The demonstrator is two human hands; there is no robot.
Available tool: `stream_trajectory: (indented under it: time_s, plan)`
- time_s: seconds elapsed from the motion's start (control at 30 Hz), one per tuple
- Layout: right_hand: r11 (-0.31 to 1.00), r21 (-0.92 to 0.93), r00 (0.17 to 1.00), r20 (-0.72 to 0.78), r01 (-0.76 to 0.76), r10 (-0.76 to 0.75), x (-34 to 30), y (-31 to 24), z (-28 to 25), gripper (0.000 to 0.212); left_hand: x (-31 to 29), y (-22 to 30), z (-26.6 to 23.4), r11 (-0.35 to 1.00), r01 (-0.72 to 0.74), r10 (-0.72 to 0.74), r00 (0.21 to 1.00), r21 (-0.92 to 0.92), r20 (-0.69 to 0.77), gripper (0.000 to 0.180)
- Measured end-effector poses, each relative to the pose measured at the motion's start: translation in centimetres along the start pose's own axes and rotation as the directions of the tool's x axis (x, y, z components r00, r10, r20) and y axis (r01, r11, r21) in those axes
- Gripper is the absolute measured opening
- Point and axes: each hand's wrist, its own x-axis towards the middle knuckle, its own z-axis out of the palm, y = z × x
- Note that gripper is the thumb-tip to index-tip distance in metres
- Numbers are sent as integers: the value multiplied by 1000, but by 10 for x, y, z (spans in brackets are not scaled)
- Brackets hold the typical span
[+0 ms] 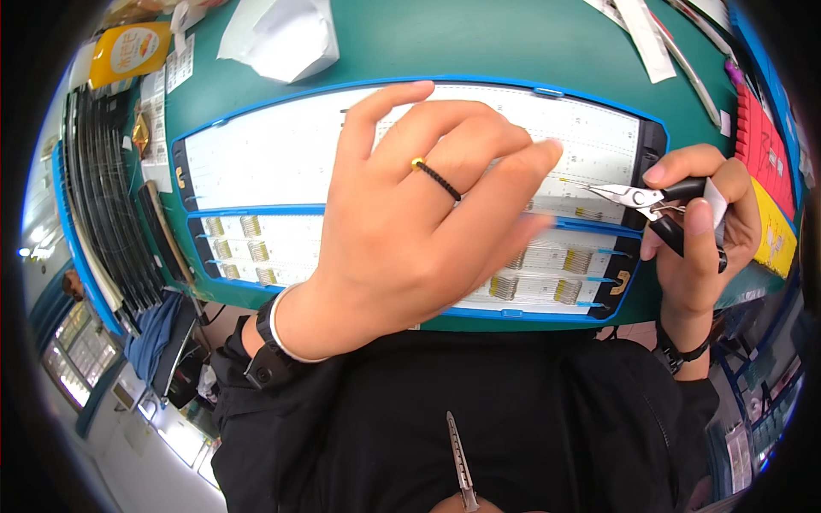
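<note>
My right hand (705, 218) is closed around needle-nose pliers (637, 197) with black handles, at the right end of a blue-edged case (547, 91). The pliers' narrow jaws point left, and a thin yellowish bit shows at their tip, too small to name. In the middle, my left hand (428, 188) hovers over the case with its fingers bent and apart. Its thumb, somewhat blurred, is away from the index fingertip; no object shows between them. The case lies unfolded, with bundles of thin wire-like pins (505, 287) in its near half. My left hand hides the middle of it.
Folded white paper (282, 38) lies beyond the case on the green tabletop (428, 38). A yellow pouch (130, 53) is at the far left, near a row of dark upright folders (103, 197). Red and yellow boxes (764, 145) line the right side.
</note>
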Motion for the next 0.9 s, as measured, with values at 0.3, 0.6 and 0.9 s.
stream_trajectory:
  time_s: [0.3,0.6,0.9]
  plan:
    - [996,-87,996,93,12,-4,-17,18,-33,25,-4,7,0,993,-121,113,849,-18,516,71]
    - [936,-334,973,227,112,-35,-23,5,-38,28,-10,3,6,976,-202,127,829,79,544,64]
    - [926,-343,950,308,155,-46,-22,7,-41,24,-9,5,8,960,-227,91,807,165,584,65]
